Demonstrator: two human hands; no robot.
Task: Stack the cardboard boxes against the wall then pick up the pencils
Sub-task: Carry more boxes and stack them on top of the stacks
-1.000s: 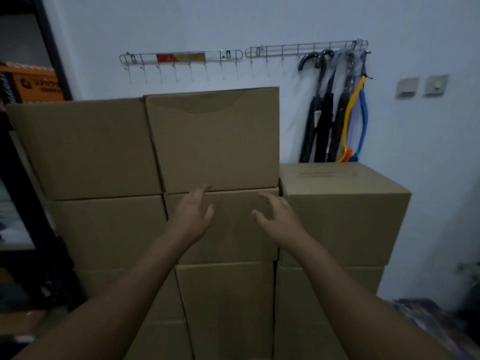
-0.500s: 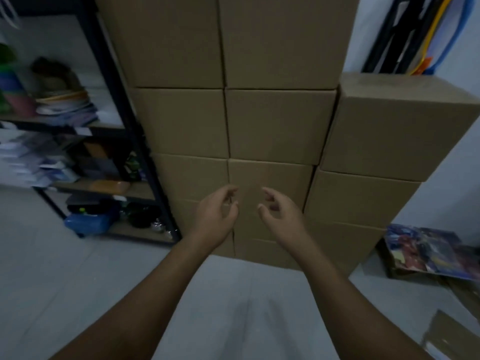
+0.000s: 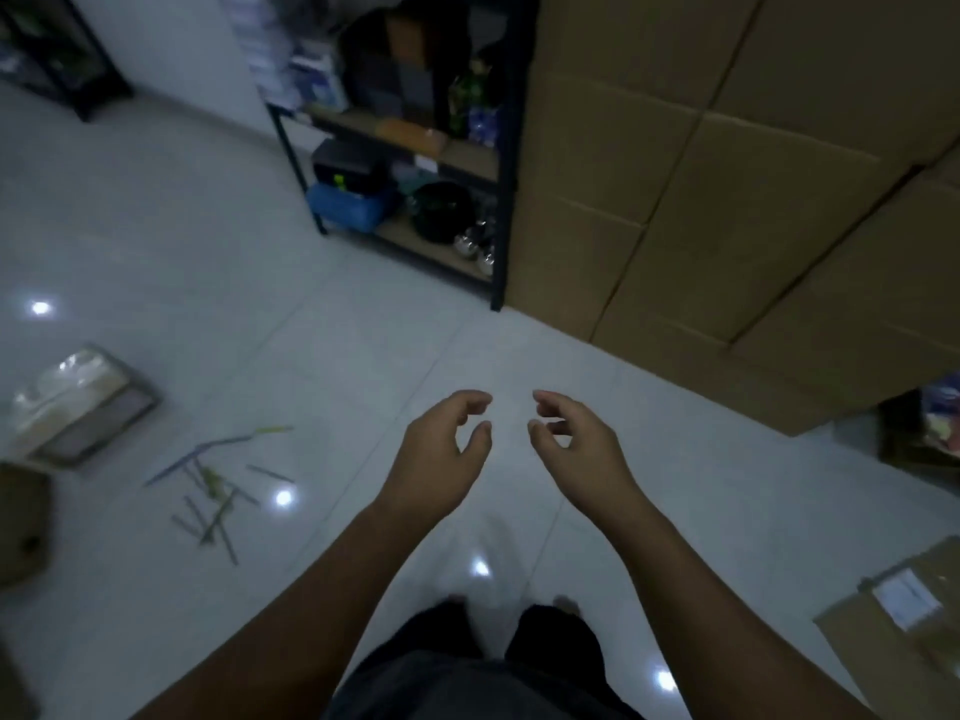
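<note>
Stacked brown cardboard boxes [image 3: 737, 179] fill the upper right, standing on the tiled floor. Several pencils [image 3: 215, 491] lie scattered on the floor at the lower left, well away from both hands. My left hand [image 3: 441, 454] and my right hand [image 3: 576, 449] hover side by side over bare floor in the middle of the view. Their fingers hang loosely curled and hold nothing. Neither hand touches a box.
A dark metal shelf rack [image 3: 415, 163] with assorted items stands left of the boxes. A plastic-wrapped box [image 3: 78, 402] lies at the left, near a cardboard piece [image 3: 21, 527]. Another flat cardboard box [image 3: 904, 610] lies at the lower right. My legs [image 3: 483, 662] show at the bottom.
My view has swung down and left from the box stack to the floor. Both hands have come off the boxes and now hang free; the pencils have come into sight.
</note>
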